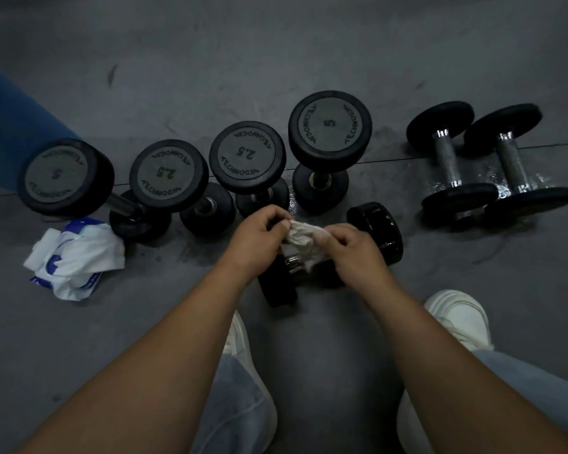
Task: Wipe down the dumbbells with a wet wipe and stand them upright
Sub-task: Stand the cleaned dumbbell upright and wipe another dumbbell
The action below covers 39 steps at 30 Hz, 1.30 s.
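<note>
Fingers of your left hand [259, 239] and right hand [351, 249] pinch the wet wipe [304, 239] above the lying dumbbell [379, 232].

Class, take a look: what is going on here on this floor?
A person's left hand and right hand both pinch a wipe over a dumbbell lying on the floor. Behind it, four dumbbells stand upright in a row. At the right, two dumbbells lie on their sides. A wipe pack lies at the left.
</note>
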Each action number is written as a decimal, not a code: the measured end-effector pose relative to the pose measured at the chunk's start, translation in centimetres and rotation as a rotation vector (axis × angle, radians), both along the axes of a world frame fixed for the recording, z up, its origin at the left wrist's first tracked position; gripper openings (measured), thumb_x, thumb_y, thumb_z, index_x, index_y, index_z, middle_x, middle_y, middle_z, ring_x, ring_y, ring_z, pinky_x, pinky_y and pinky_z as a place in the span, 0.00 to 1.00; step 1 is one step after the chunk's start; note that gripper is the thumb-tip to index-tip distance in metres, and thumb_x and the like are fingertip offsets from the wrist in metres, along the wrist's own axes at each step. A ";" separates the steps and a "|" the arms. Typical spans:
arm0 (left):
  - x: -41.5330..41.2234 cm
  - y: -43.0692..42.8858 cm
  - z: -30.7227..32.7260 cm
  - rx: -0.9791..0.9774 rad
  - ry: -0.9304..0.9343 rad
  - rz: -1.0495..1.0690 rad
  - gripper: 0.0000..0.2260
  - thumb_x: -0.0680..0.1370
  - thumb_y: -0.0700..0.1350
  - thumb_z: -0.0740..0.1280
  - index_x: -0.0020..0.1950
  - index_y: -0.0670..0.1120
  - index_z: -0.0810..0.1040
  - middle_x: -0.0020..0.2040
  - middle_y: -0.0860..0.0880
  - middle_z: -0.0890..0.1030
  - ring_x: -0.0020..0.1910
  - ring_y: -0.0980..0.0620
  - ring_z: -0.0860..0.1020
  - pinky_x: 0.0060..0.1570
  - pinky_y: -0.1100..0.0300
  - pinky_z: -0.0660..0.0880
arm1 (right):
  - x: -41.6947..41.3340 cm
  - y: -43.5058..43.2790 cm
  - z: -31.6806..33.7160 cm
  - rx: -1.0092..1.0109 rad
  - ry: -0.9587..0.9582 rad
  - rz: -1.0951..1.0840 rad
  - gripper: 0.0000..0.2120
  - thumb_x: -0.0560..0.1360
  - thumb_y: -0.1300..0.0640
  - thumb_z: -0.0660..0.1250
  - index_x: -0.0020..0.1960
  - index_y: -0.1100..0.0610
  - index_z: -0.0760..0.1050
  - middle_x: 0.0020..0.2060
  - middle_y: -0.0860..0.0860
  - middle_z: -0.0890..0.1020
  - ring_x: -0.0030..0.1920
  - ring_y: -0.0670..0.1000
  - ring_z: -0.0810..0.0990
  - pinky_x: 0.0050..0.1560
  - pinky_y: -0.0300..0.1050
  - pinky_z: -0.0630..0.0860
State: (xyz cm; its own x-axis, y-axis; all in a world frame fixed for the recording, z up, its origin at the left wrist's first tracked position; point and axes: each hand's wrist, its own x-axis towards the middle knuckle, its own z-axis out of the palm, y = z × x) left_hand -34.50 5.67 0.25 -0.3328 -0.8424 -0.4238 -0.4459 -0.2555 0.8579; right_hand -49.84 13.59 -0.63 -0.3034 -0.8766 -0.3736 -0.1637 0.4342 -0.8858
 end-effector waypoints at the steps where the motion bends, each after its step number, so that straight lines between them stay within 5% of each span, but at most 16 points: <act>1: -0.1 0.0 0.0 -0.014 0.001 0.015 0.09 0.81 0.40 0.64 0.43 0.52 0.78 0.36 0.55 0.79 0.35 0.57 0.75 0.39 0.59 0.74 | -0.3 -0.1 0.2 -0.030 -0.037 -0.013 0.09 0.78 0.56 0.66 0.42 0.48 0.81 0.42 0.48 0.82 0.42 0.42 0.80 0.45 0.33 0.74; 5: -0.5 0.2 0.2 -0.095 -0.040 -0.044 0.05 0.79 0.42 0.68 0.44 0.49 0.79 0.34 0.55 0.77 0.31 0.61 0.72 0.34 0.65 0.69 | -0.7 -0.1 0.7 0.003 -0.110 -0.038 0.09 0.79 0.59 0.63 0.46 0.55 0.82 0.34 0.46 0.82 0.37 0.43 0.79 0.40 0.37 0.75; 8: -0.2 0.4 0.7 0.056 0.042 -0.098 0.04 0.76 0.42 0.73 0.44 0.43 0.80 0.33 0.49 0.76 0.29 0.57 0.70 0.29 0.65 0.67 | -1.2 -0.3 1.2 0.095 -0.214 -0.105 0.08 0.78 0.60 0.63 0.45 0.55 0.81 0.31 0.46 0.79 0.33 0.44 0.77 0.34 0.38 0.73; 12: -0.1 0.3 1.2 0.182 0.167 -0.088 0.03 0.77 0.39 0.71 0.44 0.44 0.79 0.37 0.48 0.78 0.36 0.53 0.75 0.39 0.59 0.73 | -2.5 0.0 1.2 0.226 -0.367 0.022 0.08 0.74 0.53 0.70 0.38 0.55 0.78 0.31 0.52 0.77 0.34 0.51 0.73 0.37 0.43 0.70; 15: -1.1 0.3 1.4 0.250 0.270 0.066 0.07 0.79 0.38 0.67 0.41 0.46 0.77 0.35 0.51 0.78 0.35 0.55 0.75 0.39 0.60 0.72 | -2.0 -0.2 1.3 0.222 -0.738 -0.111 0.14 0.69 0.53 0.70 0.49 0.62 0.78 0.40 0.58 0.79 0.40 0.56 0.76 0.42 0.47 0.74; 18: -2.0 0.9 1.5 0.192 0.199 0.039 0.08 0.80 0.41 0.66 0.41 0.46 0.77 0.31 0.51 0.76 0.28 0.56 0.71 0.29 0.64 0.69 | -1.2 -0.6 1.6 0.147 -1.124 -0.400 0.20 0.72 0.58 0.65 0.61 0.67 0.74 0.44 0.59 0.82 0.40 0.51 0.82 0.36 0.39 0.78; 22: -2.1 1.2 1.0 0.087 0.139 0.010 0.06 0.80 0.43 0.68 0.43 0.46 0.79 0.33 0.50 0.76 0.28 0.57 0.72 0.30 0.63 0.70 | -0.5 -0.7 1.3 0.232 -1.056 -0.465 0.09 0.78 0.67 0.59 0.55 0.65 0.75 0.32 0.55 0.79 0.23 0.43 0.74 0.20 0.30 0.67; 26: -1.7 1.5 0.6 0.006 0.072 0.022 0.05 0.81 0.41 0.66 0.45 0.43 0.79 0.34 0.52 0.77 0.30 0.62 0.73 0.33 0.68 0.71 | -0.6 -0.6 1.3 0.339 -1.004 -0.426 0.07 0.78 0.70 0.58 0.50 0.62 0.73 0.37 0.57 0.78 0.23 0.43 0.73 0.21 0.30 0.68; 30: -1.6 1.4 1.0 0.166 0.093 0.006 0.07 0.80 0.48 0.68 0.53 0.45 0.77 0.39 0.52 0.79 0.35 0.59 0.78 0.39 0.60 0.77 | 0.1 -0.5 0.8 0.248 -0.532 -0.295 0.05 0.77 0.64 0.65 0.53 0.62 0.76 0.37 0.56 0.80 0.30 0.47 0.76 0.26 0.36 0.71; 32: -1.5 1.3 1.1 0.189 0.067 -0.090 0.09 0.77 0.45 0.72 0.55 0.44 0.78 0.41 0.51 0.81 0.37 0.59 0.78 0.37 0.63 0.76 | 0.3 -0.6 0.7 0.221 -0.492 -0.312 0.03 0.77 0.61 0.67 0.49 0.60 0.77 0.35 0.55 0.80 0.29 0.47 0.73 0.24 0.37 0.68; 36: -1.7 1.4 1.2 0.335 0.208 0.065 0.03 0.80 0.40 0.67 0.49 0.42 0.80 0.43 0.44 0.80 0.41 0.48 0.76 0.40 0.58 0.74 | -0.3 -0.7 1.2 0.241 -1.048 -0.513 0.04 0.78 0.57 0.65 0.45 0.56 0.74 0.30 0.50 0.75 0.24 0.42 0.70 0.19 0.31 0.60; 39: -2.1 1.2 1.7 0.448 0.358 0.255 0.03 0.80 0.38 0.66 0.51 0.43 0.79 0.44 0.44 0.81 0.38 0.51 0.79 0.35 0.59 0.77 | -0.4 -0.7 1.4 0.264 -1.240 -0.596 0.09 0.78 0.52 0.65 0.45 0.58 0.75 0.32 0.51 0.79 0.28 0.44 0.76 0.25 0.32 0.69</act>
State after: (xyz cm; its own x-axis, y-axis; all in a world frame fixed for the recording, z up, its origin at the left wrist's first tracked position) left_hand -36.61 6.85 1.93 -0.3312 -0.6807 -0.6535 -0.0283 -0.6851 0.7279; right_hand -50.29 12.93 0.76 0.0445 -0.5973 -0.8008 0.9213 0.3344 -0.1982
